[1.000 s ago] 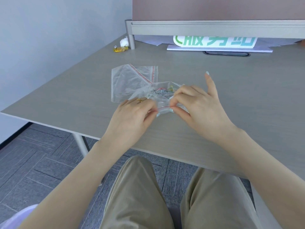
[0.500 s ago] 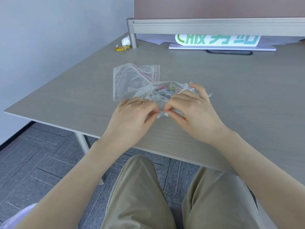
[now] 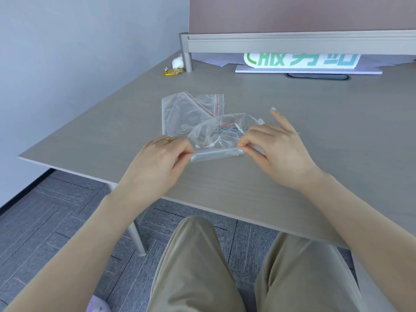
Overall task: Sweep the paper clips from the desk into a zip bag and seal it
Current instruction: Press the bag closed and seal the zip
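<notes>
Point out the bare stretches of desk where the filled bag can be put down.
Bare desk runs right of the right hand, up to the white sign. Another patch lies left of the empty bags, toward the edge. Crowded: between the hands and the back left corner.

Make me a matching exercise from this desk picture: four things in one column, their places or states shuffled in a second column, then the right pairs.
Things
1. paper clips
2. spare zip bag
3. yellow wrapper
4. left hand

Places or states
A. lying flat and empty on the desk
B. pinching one end of the filled bag's strip
C. inside the crumpled clear bag
D. at the far corner, beside the grey post

Pairs: 1-C, 2-A, 3-D, 4-B
</notes>
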A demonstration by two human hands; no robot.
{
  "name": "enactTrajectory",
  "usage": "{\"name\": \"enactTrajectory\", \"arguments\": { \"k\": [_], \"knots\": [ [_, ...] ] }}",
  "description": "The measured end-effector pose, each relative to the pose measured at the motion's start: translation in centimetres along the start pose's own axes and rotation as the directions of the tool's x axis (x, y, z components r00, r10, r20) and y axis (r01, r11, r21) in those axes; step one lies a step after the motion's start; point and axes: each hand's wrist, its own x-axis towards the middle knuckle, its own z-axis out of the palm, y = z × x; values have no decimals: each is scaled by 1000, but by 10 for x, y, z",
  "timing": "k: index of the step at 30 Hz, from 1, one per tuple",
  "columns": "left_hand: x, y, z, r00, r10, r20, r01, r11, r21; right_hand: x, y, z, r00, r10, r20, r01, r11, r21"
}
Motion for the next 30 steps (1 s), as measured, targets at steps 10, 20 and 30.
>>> {"name": "enactTrajectory", "arguments": {
  "k": [10,20,30],
  "knots": [
    [43,-5,-16,995,-96,-10,88,948,-305,40,8,-27,967,252,21,-250,941,227],
    [122,-18,32,887,-360,289,460,629,-627,146,49,-3,871,489,38,-471,813,342],
    [186,23,44,850,-393,351,414,86,-906,197,108,-51,837,519,-172,-490,852,186]
  ]
}}
